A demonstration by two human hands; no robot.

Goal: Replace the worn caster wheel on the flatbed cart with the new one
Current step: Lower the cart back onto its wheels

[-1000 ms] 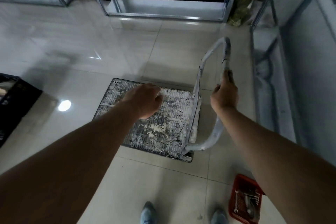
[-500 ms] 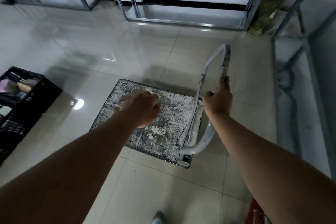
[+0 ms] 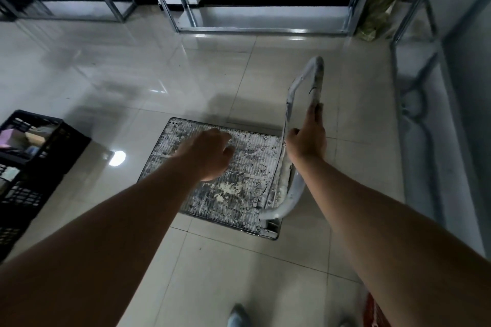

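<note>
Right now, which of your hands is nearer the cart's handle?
Right. The right hand grips the handle on its side bar. The left hand is out over the cart deck, to the handle's left and not touching it.

One wide-angle camera, worn on the head, is looking forward and steeply down along both forearms, which are stretching in from the lower corners. The left hand (image 3: 210,156) and the right hand (image 3: 308,141), gripping the cart handle (image 3: 316,82), are sitting mid-frame at arm's length. Beyond the hands it is taking in tiled floor (image 3: 159,82) and metal shelving (image 3: 265,30); nearer than the hands, a shoe tip (image 3: 237,316) is showing.
</note>
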